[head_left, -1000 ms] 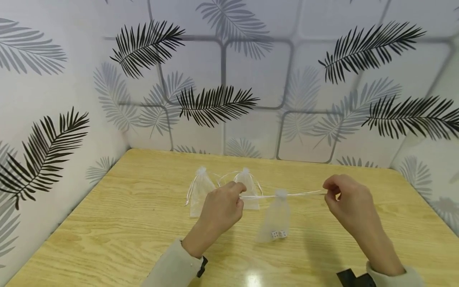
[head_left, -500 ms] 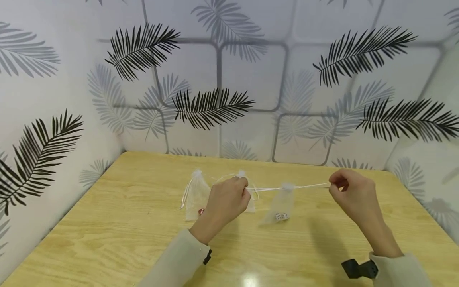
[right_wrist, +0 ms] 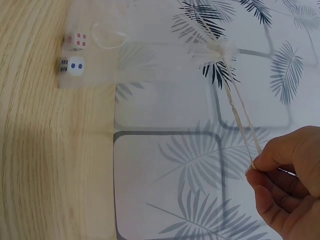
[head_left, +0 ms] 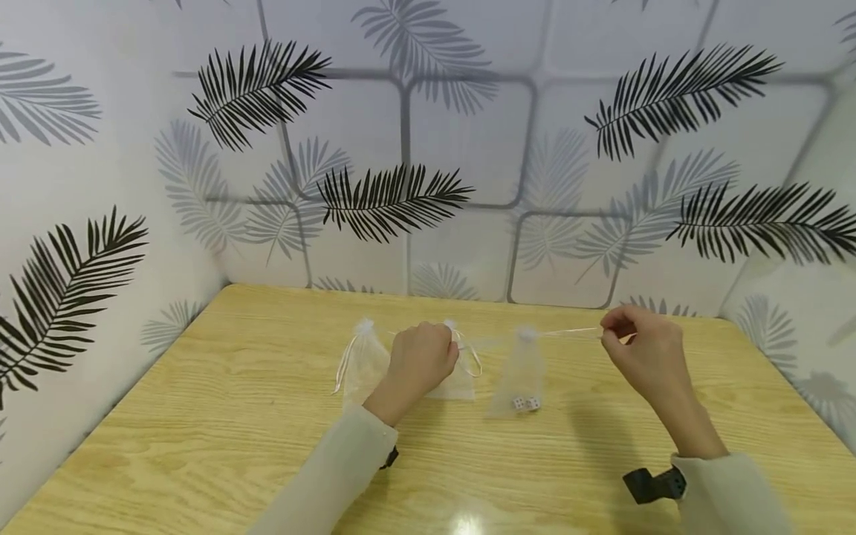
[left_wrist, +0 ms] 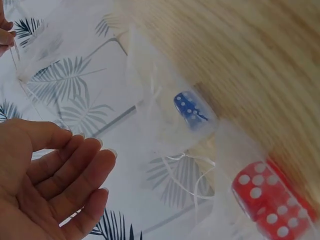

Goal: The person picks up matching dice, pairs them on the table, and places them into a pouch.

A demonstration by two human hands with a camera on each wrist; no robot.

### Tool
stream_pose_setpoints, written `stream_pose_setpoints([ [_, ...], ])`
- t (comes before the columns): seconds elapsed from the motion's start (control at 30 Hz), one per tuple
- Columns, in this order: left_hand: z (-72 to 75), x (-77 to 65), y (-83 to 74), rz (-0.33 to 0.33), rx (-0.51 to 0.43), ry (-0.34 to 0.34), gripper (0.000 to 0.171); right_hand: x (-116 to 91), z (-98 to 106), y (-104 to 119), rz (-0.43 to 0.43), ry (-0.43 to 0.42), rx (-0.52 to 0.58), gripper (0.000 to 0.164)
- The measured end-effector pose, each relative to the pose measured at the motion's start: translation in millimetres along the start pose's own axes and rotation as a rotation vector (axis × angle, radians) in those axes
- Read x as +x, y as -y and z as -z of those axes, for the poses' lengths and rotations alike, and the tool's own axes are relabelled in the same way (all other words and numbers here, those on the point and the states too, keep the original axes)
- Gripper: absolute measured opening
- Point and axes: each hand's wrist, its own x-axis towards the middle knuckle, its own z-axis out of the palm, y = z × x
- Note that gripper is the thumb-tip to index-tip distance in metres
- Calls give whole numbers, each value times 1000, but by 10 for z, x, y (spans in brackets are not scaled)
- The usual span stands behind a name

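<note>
A sheer white drawstring bag point(head_left: 520, 371) stands between my hands, its neck gathered and two white dice point(right_wrist: 76, 66) at its bottom. My right hand point(head_left: 649, 345) pinches the cord loop point(right_wrist: 239, 112) on one side between thumb and fingertips. On the other side, my left hand point(head_left: 421, 358) holds the opposite cord end at its thumb and index fingertips. Behind the left hand are two similar bags. One point(left_wrist: 150, 85) contains blue dice point(left_wrist: 190, 109), the other red dice point(left_wrist: 272, 200); the left hand partly hides both in the head view.
The bags are on a light wood-grain table point(head_left: 221, 416). A wall with leaf-patterned covering point(head_left: 468, 245) rises along its back edge, and another stands at the left. Black wrist devices point(head_left: 655, 485) sit at the sleeve cuffs.
The bag with the white dice has moved farther from me, toward the back of the table. Both hands have moved the same way with its cords, lately shifting slightly left.
</note>
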Motion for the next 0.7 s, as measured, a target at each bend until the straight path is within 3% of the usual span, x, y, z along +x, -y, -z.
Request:
stream_pose_setpoints([
  [0.17,-19,112,54,72,-36,74,52,30,-123,-19,-50,-11,35,12],
  [0.3,-61,176,93,121,-66,84,52,28,-263,-29,-104,12,38,10],
  [0.4,-130,185,108,118,-106,105,51,-10,-368,-14,-139,91,35,7],
  [0.57,-247,153,78,69,-210,204,49,-100,-458,24,-182,231,43,8],
  [0.7,-307,75,74,49,-227,267,47,-168,-503,101,-206,329,58,7],
])
